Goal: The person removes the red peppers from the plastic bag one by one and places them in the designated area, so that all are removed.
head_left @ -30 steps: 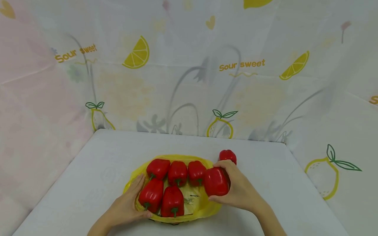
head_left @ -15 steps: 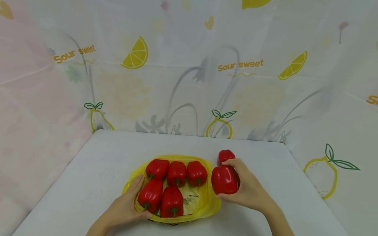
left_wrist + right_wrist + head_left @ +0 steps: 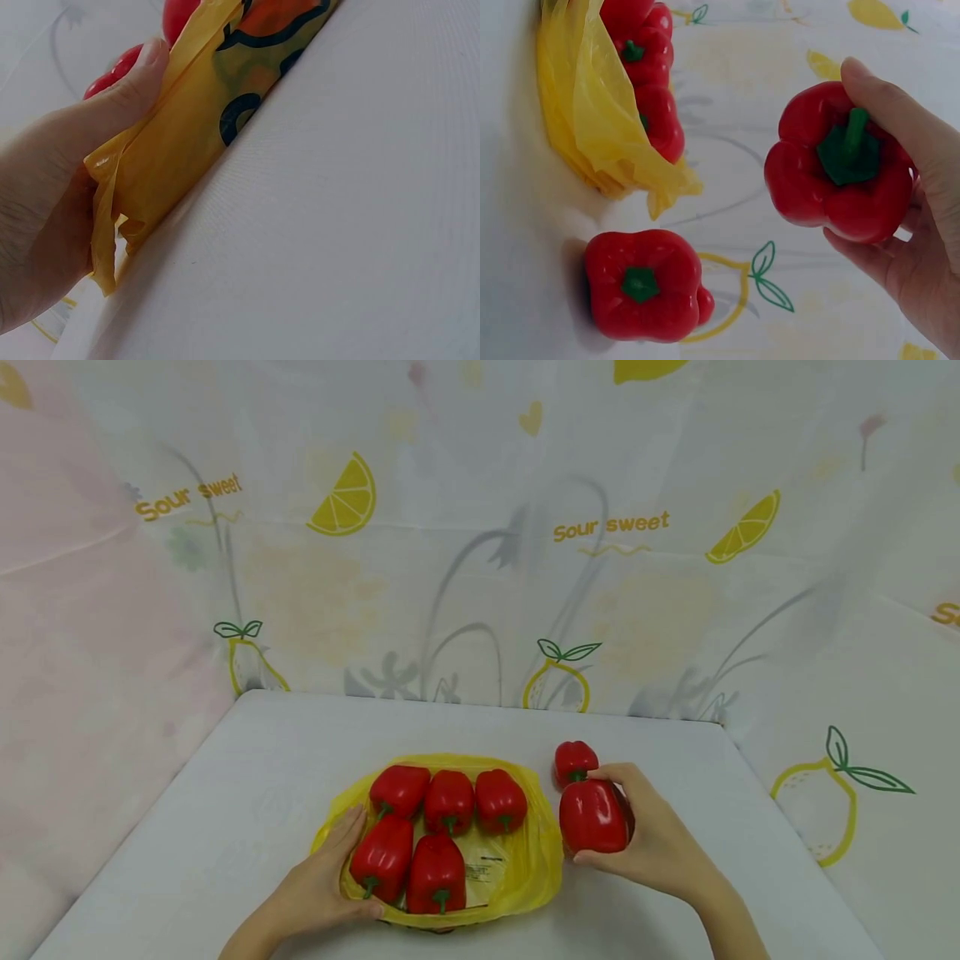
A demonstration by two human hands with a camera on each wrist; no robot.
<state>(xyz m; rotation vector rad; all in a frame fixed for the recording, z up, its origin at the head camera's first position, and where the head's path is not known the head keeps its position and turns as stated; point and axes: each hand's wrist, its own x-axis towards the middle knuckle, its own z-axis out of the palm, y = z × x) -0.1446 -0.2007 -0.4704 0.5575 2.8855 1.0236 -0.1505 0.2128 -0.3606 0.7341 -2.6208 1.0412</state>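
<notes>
- As I'm reading it from the remote end, the right hand (image 3: 660,843) is gripping a pepper (image 3: 594,817), thumb and fingers wrapping its sides.
- That pepper is hanging just right of the bag (image 3: 546,868); the right wrist view is showing it off the table (image 3: 285,752) and apart from the bag.
- Its green stem (image 3: 855,135) is facing the right wrist camera, no finger pulling on it. Good hold: I'm trusting the body over the stem.
- Left hand (image 3: 322,881) is resting against the bag's left end, fingers lying fairly straight, thumb along the near rim. Not clenched; I'm reading it as bracing.
- The bag is holding five peppers (image 3: 450,802): three in the far row, two nearer at left. Its near right inside is showing bare.
- Spare pepper (image 3: 575,760) is resting on the table beyond the held one. Head view is overlapping them; right wrist view is showing a gap.
- I'm guessing the skin is slick, so I'm favouring even pressure round the widest part.
- Bag film is looking thin; I'm wanting knuckles clear of the right rim, nothing snagging.
- I'm wanting light left-hand pressure, stopping slide without crumpling the wall.
</notes>
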